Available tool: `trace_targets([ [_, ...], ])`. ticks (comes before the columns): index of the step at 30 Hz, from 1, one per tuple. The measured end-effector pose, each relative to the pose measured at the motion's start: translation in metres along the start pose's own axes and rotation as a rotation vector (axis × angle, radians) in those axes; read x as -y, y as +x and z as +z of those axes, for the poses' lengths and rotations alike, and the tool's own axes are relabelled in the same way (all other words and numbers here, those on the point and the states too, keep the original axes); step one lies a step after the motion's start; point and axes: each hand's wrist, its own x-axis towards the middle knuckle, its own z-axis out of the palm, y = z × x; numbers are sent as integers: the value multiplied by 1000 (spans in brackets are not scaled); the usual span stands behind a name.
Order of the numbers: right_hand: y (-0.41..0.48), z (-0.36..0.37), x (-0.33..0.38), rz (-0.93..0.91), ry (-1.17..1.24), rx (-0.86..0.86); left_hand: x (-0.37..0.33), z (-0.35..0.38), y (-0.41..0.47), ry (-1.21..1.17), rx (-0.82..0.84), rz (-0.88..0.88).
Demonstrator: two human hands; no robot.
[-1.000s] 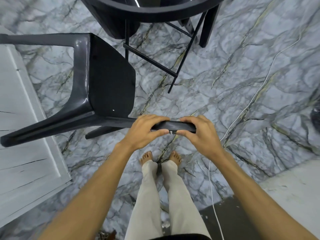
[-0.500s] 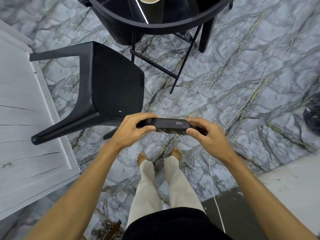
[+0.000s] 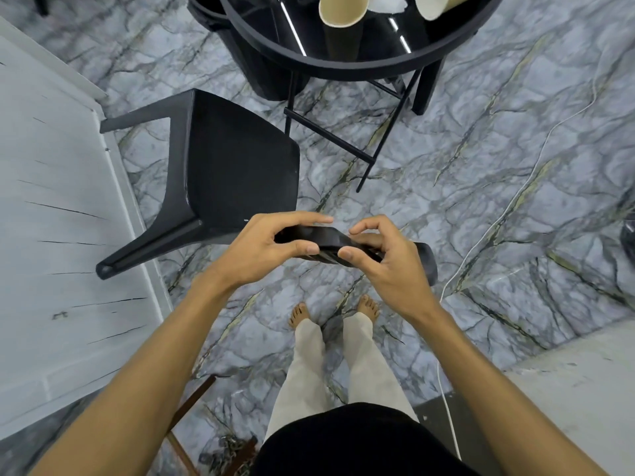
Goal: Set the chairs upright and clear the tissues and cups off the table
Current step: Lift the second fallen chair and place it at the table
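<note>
A black plastic chair (image 3: 237, 166) tilts over the marble floor, its seat facing me and two legs pointing left toward the white wall. My left hand (image 3: 264, 249) and my right hand (image 3: 381, 259) both grip the top of its backrest (image 3: 312, 235), close together. At the top stands a round black glass table (image 3: 343, 68). On it are two tan paper cups (image 3: 340, 10) (image 3: 436, 5) and a white crumpled tissue (image 3: 385, 3) between them, all cut off by the frame's edge.
A white panelled wall (image 3: 58, 235) runs along the left, close to the chair's legs. A white cable (image 3: 498, 214) trails across the marble floor on the right. A dark bin (image 3: 247, 49) stands under the table's left side. My bare feet are just below the chair.
The chair has swung up from lying on its side, its legs dropping toward the floor. The view has lifted, bringing the table's cups and tissue into sight. My hands have shifted along the backrest.
</note>
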Motion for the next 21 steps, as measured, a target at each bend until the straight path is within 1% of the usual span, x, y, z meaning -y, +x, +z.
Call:
trace_targets([
  [2,-5,-3,-2,-15,-54,27,1,-8,-6,-9,-4,4],
  [4,-13,-14,-12,-35,-166,80,2,-14,-12,-41,-14,3],
  [6,-21,-24,-23,-16,-233,123,4,-20,-18,-83,-24,0],
  [8,-28,-26,-29,-2,-243,91,6,-25,-21,-70,-21,-4],
  [10,-29,-22,-31,-17,-233,16,3,-24,-22,-20,4,8],
  [13,-25,-18,-24,-59,-263,-38,-12,-11,-17,81,1,63],
  [14,-22,-18,-20,-72,-276,-41,-18,-7,-14,112,-33,76],
  [16,-16,-20,-7,-95,-305,-58,-29,-4,-9,109,-152,84],
  [19,-6,-25,16,-141,-365,-98,-39,-9,-4,12,-338,116],
  [21,-2,-30,29,-162,-405,-127,-47,-12,-4,-62,-393,135],
])
